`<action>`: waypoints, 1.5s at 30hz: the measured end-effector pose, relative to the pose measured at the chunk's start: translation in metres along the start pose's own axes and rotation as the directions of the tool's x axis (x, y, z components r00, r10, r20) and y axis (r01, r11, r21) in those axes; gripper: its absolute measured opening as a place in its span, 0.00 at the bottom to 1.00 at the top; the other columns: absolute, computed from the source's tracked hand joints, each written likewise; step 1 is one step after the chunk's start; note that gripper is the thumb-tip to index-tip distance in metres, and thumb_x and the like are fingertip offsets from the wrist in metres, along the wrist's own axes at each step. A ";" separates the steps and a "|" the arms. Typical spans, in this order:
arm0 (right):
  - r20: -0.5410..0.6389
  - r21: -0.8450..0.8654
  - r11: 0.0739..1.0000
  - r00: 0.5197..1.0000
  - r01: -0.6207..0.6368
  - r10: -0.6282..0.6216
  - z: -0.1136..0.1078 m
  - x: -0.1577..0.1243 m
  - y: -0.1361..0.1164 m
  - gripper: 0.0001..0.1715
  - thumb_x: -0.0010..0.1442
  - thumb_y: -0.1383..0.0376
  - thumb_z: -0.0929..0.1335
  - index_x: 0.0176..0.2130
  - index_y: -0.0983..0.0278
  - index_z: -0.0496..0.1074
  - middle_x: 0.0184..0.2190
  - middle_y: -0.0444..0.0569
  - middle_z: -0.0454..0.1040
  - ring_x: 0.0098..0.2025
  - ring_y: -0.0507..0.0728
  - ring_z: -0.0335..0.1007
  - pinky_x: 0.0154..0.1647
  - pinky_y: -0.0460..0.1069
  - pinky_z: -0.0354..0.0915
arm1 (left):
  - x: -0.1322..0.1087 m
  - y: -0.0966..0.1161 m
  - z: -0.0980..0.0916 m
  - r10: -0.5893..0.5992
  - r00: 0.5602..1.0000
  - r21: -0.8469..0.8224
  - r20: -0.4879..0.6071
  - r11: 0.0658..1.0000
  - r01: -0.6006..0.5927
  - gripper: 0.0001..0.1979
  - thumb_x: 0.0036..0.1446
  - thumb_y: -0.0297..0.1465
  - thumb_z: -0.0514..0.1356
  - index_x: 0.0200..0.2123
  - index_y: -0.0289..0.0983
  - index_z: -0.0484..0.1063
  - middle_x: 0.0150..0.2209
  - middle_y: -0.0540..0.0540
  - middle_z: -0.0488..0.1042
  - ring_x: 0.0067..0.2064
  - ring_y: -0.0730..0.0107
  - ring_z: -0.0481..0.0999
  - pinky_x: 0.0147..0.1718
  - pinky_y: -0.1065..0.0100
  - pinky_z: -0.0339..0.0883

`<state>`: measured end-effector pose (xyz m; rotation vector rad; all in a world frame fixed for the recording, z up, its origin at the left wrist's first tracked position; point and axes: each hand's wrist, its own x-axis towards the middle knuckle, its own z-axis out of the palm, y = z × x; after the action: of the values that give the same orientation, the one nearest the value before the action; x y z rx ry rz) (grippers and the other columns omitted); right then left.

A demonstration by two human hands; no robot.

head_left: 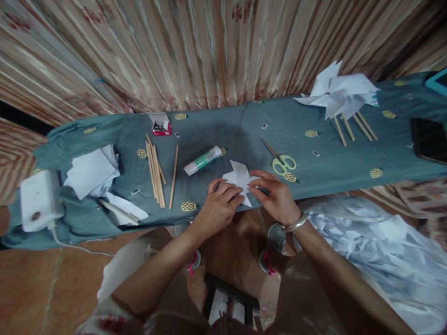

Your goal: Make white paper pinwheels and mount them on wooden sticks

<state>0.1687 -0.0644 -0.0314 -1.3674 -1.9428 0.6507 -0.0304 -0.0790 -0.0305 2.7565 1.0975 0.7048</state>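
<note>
A small white paper pinwheel [240,173] lies at the front edge of the cloth-covered table, with its blades folded toward the middle. My left hand [220,201] presses on its left side, fingers closed over the paper. From the right, my right hand [275,195] pinches a blade near the centre between thumb and fingers. Both hands partly hide the paper. Beyond my left hand lies a green and white glue stick [202,160]. Scissors with light green handles [282,163] rest beyond my right hand.
Several wooden sticks [155,174] and a small red box of pins [161,125] lie left. Farther left are stacked paper sheets [92,171] and a white device [39,200]. Pinwheels on sticks [331,93] lie back right; a bag of paper pieces [377,242] sits below.
</note>
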 end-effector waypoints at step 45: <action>-0.006 -0.124 0.992 1.000 -0.014 0.013 0.013 0.016 0.002 0.04 0.56 0.65 0.69 0.30 0.61 0.75 0.53 0.52 0.72 0.55 0.64 0.66 0.55 0.60 0.63 | 0.000 -0.001 -0.001 -0.011 0.999 -0.015 0.041 1.000 0.011 0.13 0.59 0.22 0.53 0.43 0.38 0.73 0.50 0.45 0.76 0.50 0.62 0.71 0.59 0.46 0.51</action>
<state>0.1564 -0.0485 -0.0375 -1.4570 -2.0003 0.5396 -0.0314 -0.0785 -0.0303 2.7372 1.0938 0.6490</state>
